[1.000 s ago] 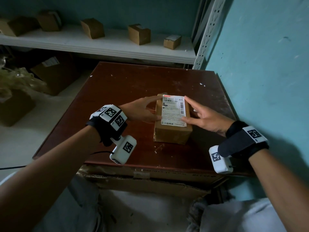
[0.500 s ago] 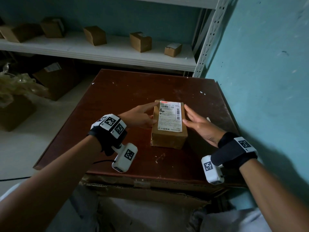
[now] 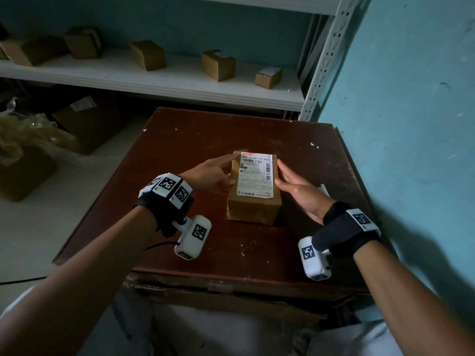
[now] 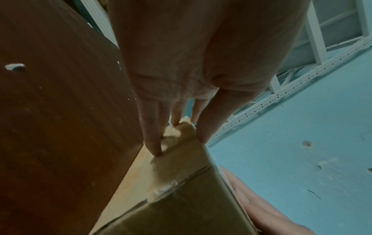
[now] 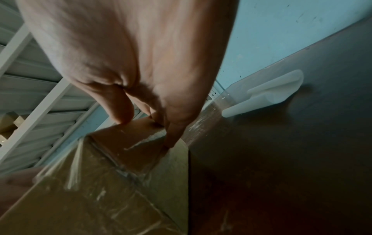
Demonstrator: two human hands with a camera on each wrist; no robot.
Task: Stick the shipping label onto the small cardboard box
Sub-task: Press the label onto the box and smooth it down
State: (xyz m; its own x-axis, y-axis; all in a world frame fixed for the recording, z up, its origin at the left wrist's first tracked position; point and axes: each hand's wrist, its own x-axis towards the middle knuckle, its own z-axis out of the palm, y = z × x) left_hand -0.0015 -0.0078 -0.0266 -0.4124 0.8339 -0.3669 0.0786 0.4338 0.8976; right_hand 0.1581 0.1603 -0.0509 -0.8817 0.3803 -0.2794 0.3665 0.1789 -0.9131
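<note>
A small brown cardboard box [image 3: 253,209] lies on the dark red table [image 3: 192,140], with the white shipping label [image 3: 255,176] flat on its top face. My left hand [image 3: 223,169] rests along the box's left side, its index finger stretched to the far left corner. In the left wrist view, the left hand [image 4: 180,143] has straight fingers that touch the box [image 4: 181,198] at its edge. My right hand [image 3: 285,173] lies flat against the right side, thumb at the top edge. In the right wrist view, the right hand [image 5: 145,132] touches the taped box [image 5: 100,182].
A white strip of label backing [image 5: 271,93] lies on the table to the right of the box. The teal wall [image 3: 411,124] runs along the table's right edge. Behind stands a white shelf [image 3: 180,86] with several small boxes. Larger cartons [image 3: 87,119] sit on the floor at left.
Both thumbs have slid off the label onto the box's side edges. My right hand now lies flat along the right side. The head view has tilted up a little.
</note>
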